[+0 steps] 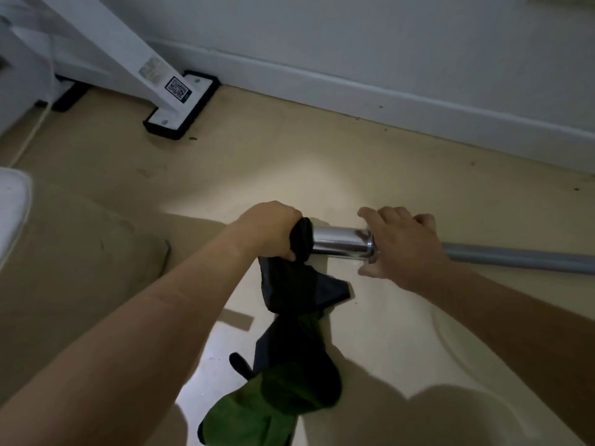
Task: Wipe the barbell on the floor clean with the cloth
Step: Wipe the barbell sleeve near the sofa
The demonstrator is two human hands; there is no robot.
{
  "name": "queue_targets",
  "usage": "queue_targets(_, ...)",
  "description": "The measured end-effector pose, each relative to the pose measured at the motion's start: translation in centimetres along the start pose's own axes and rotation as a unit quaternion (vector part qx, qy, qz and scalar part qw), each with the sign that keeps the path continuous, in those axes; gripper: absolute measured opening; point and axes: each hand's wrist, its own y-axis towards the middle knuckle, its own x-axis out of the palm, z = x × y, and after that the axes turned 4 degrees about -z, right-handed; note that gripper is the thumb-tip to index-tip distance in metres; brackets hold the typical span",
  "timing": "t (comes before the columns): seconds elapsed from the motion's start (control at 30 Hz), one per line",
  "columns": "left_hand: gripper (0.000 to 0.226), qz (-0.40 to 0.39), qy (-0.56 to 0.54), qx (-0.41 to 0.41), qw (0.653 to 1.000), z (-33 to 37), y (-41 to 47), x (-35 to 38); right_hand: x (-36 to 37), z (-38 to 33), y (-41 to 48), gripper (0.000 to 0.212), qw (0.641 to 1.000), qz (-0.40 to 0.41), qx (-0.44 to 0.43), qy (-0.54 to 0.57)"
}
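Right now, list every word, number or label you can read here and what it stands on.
No text can be read as words or numbers.
QR code label on the white frame leg: a code pattern only, no legible letters.
Pale sticker above it: too blurred to read.
The barbell and cloth: no markings visible.

One barbell (342, 242), one cloth (289, 286), two hands (269, 229) (406, 249)

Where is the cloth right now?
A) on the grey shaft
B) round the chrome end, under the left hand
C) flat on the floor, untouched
B: the left hand grips the cloth round the chrome end of the barbell, while the right hand holds the barbell further along.
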Motion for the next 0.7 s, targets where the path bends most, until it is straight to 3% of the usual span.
queue_targets(0.07, 0.057, 0.008, 0.016, 0.009, 1.0, 0.6, -0.5, 0.5, 0.6, -0.7, -0.7, 0.072, 0.999, 0.024, 0.001, -0.031)
queue_targets(0.13, 0.065, 0.083, 0.028, 0.022, 0.996, 1.1, -1.8, 2.5, 0.9, -1.2, -0.4, 0.055, 0.999, 0.009, -0.002, -0.038)
queue_targets(0.3, 0.091, 0.225, -0.006, 0.09, 0.97, 6.9, -2.7, 5.2, -0.5, -0.1, 1.7, 0.046, 0.993, -0.061, -0.066, -0.079)
queue_targets(0.4, 0.088, 0.231, -0.01, 0.114, 0.966, 8.1, -2.8, 5.7, -1.9, -0.4, 2.0, 0.038, 0.981, -0.165, -0.098, -0.025)
queue_targets(0.5, 0.078, 0.181, -0.091, 0.11, 0.973, 5.6, -4.2, 6.2, -1.9, -0.5, 0.9, 0.049, 0.971, -0.221, -0.095, 0.022)
queue_targets(0.6, 0.071, 0.156, -0.106, 0.067, 0.98, 4.2, -3.2, 5.7, -0.6, 0.7, -1.4, 0.071, 0.987, -0.131, -0.024, 0.091)
queue_targets(0.7, 0.062, 0.21, -0.111, 0.07, 0.969, 6.9, -2.3, 6.0, 0.1, 0.9, -3.0, 0.049, 0.985, -0.034, 0.021, 0.167)
